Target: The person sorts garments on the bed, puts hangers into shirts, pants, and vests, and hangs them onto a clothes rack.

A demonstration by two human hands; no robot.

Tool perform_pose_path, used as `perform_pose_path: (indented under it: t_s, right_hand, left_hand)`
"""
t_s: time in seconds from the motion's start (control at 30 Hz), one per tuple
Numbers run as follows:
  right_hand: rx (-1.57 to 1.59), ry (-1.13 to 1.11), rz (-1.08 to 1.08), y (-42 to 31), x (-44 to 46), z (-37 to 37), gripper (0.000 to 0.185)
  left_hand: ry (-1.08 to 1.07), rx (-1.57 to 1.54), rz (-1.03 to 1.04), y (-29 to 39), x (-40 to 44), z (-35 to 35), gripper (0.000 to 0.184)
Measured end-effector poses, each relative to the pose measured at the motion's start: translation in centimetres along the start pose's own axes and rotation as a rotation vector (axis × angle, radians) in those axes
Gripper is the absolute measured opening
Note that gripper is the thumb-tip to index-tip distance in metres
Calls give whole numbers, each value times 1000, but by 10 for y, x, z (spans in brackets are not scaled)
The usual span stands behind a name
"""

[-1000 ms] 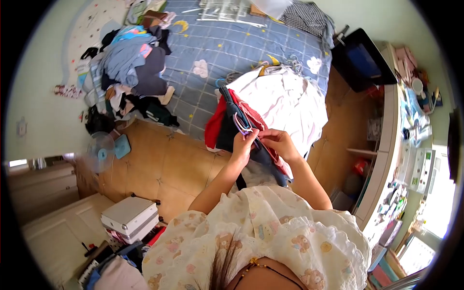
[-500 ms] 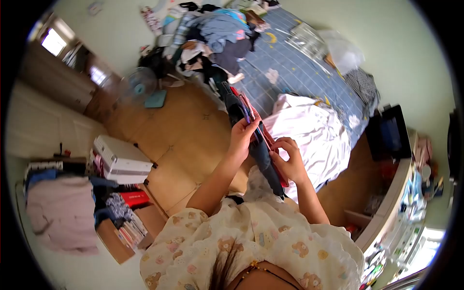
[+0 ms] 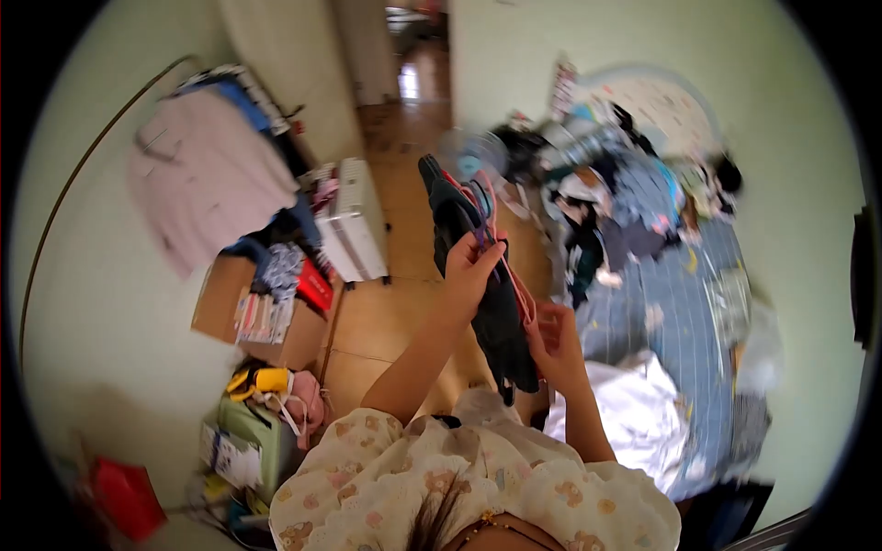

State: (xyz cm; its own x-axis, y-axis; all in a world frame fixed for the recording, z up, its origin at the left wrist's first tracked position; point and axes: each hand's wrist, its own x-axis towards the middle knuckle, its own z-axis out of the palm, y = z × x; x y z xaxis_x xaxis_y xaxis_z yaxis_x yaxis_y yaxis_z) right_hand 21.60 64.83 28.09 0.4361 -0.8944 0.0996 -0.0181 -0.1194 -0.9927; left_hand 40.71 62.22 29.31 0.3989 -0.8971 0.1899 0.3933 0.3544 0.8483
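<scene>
My left hand (image 3: 472, 274) is closed around a dark garment (image 3: 501, 335) and thin clothes hangers (image 3: 492, 207), pink and purple, bunched at its upper part. The garment hangs lengthwise in front of my body, its lower end near my waist. On its right side, my right hand (image 3: 557, 347) has its fingers bent against the lower end of a pink hanger loop. Whether those fingertips also hold cloth is hidden.
To the left, a pale pink shirt (image 3: 207, 174) hangs by a white suitcase (image 3: 354, 225) and a cardboard box (image 3: 220, 294) of books. A bed (image 3: 629, 317) at right bears heaped clothes (image 3: 634, 188) and a white cloth (image 3: 634, 413). A fan (image 3: 469, 161) stands beyond my hands.
My view has turned left, so the bed now lies farther right and the hanging shirt shows more fully. Both hands stay at the garment and hangers; my right hand is slightly lower.
</scene>
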Motion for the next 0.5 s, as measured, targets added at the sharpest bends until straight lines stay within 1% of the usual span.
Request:
perform_pose_path:
  t_s: [0.07,0.17,0.23,0.3,0.33,0.4,0.43,0.47,0.5]
  right_hand:
    - [-75,-77,-121,9,26,12,19]
    - [-118,-248,-145,1,64,29,13]
    - [-160,-294,-258,1,89,43,13]
    - [-261,-346,-406,2,111,54,15]
    - [-250,-395,-449,-1,122,58,16]
    - [-218,-479,-516,-6,137,67,18]
    - [-223,-536,-501,-8,144,69,21]
    - [-227,-569,-520,-10,150,70,22]
    - [-228,-599,-549,-13,158,75,23]
  left_hand:
    - [96,51,101,15,8,-19,18]
    - [222,88,247,40,18,-38,17]
    - [257,57,276,50,28,-55,17]
    - [335,42,310,60,33,-65,17]
    - [405,86,368,66,34,-68,17]
    - [542,181,460,77,34,-73,17]
    - [625,174,463,86,31,-68,15]
    - [638,130,464,83,33,-81,13]
    - [690,131,474,93,31,-77,13]
